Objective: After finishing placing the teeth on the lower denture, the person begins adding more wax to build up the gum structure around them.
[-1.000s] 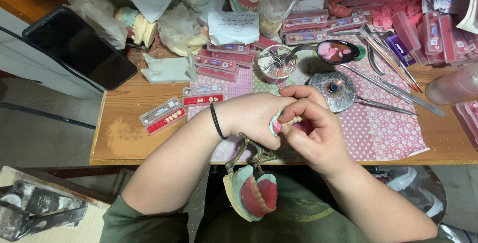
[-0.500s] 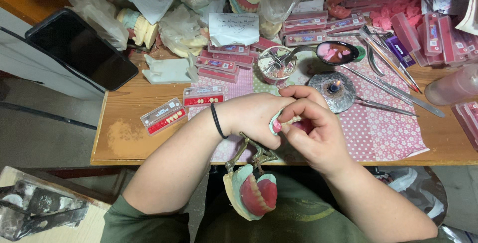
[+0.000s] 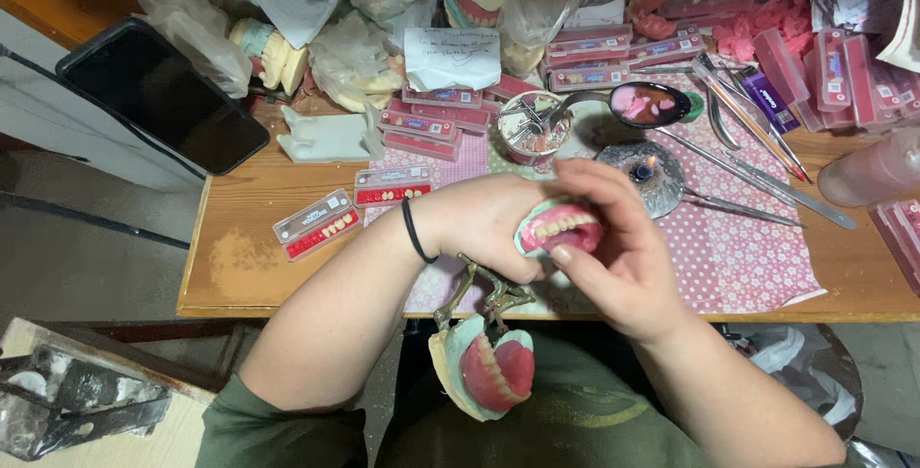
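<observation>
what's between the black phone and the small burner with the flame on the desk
In the head view, between the black phone and the lit burner lie a white plaster block, stacked pink tooth-card boxes and a round metal dish.

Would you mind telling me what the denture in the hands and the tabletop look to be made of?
Denture: seemingly glossy pink wax or acrylic, with pale, hard-looking teeth; its colour and sheen suggest this, though I cannot tell which. Table: wood, going by its orange-brown grain, with a worn matte patch near the front edge.

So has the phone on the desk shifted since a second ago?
No. The black phone lies at the same angle on the wooden desk's back left corner, overhanging as before.
</observation>
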